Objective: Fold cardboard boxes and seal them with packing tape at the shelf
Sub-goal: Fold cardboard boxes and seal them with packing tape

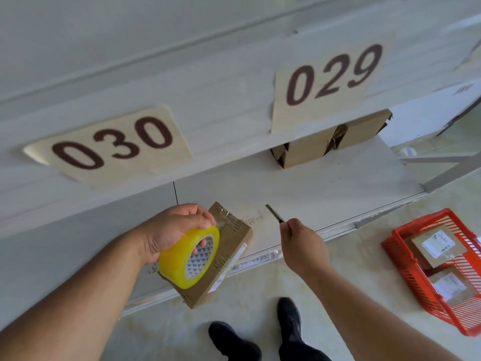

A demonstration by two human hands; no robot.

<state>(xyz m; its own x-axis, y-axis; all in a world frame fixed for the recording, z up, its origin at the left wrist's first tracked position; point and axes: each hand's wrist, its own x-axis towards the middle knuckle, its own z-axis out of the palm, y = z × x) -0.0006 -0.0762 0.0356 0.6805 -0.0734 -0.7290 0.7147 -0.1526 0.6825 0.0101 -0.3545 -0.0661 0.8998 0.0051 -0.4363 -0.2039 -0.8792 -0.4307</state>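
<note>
Taping step: left hand grips the yellow tape roll against the small cardboard box on the shelf edge, right hand pinches a slim blade; keeping the tape taut should give a clean cut.

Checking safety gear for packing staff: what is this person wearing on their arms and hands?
Nothing shows on either: the left hand and the right hand are ungloved, and both forearms are bare with no sleeves, watch or rings visible in view.
</note>
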